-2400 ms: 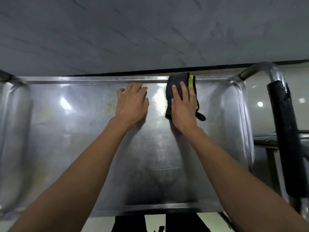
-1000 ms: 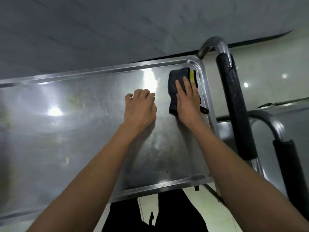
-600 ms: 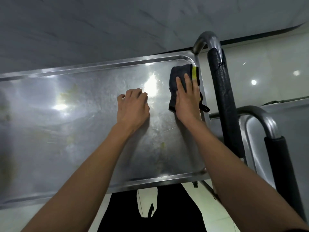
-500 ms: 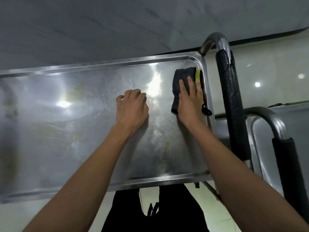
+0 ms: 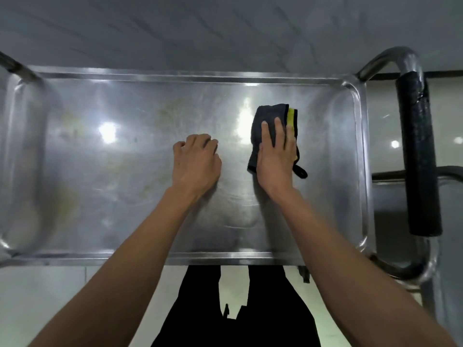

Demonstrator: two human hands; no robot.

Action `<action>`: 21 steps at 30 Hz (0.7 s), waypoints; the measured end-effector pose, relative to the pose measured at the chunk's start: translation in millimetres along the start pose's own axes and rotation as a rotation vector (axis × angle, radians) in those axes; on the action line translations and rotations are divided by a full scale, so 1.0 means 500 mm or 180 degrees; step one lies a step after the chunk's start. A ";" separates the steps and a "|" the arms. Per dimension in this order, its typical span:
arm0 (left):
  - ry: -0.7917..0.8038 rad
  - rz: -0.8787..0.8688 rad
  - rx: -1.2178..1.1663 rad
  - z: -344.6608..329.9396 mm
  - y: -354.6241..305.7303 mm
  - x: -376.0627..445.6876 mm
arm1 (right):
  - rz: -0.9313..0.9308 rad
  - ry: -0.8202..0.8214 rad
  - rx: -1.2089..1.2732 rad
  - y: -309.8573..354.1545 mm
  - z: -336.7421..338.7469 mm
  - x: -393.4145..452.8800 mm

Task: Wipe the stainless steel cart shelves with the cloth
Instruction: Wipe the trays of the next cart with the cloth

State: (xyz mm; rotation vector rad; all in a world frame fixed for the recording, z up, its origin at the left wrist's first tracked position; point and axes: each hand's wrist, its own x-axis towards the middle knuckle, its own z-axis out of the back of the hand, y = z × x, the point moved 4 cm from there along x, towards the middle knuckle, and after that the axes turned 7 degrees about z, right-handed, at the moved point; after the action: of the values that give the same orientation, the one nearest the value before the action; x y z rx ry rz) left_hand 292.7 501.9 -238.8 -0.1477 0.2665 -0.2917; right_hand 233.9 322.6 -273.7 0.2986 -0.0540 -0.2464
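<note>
Right hand (image 5: 275, 159) presses cloth (image 5: 269, 116) flat on shelf (image 5: 125, 196).

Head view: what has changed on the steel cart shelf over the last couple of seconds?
The right hand slid the dark cloth with the yellow stripe from the far right corner of the stainless steel shelf back toward the middle. Nothing was taken hold of or let go: flat fingers still press the cloth, and the left hand still rests beside it.
</note>
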 end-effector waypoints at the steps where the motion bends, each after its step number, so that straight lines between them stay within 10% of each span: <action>1: -0.0006 0.0006 0.0007 0.001 0.017 -0.003 | 0.0035 0.0003 0.0005 0.023 -0.006 0.000; 11: -0.0180 -0.0161 -0.0046 0.011 0.133 -0.018 | 0.0556 0.0225 0.0140 0.243 -0.082 -0.006; 21: -0.0167 -0.0308 -0.0007 0.006 0.084 -0.025 | 0.0488 0.0248 0.0064 0.170 -0.057 -0.034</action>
State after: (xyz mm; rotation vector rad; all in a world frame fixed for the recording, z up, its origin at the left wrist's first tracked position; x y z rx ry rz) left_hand 293.2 545.9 -240.5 -0.1704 0.2079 -0.3831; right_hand 239.8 413.7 -276.1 0.3221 -0.0023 -0.0821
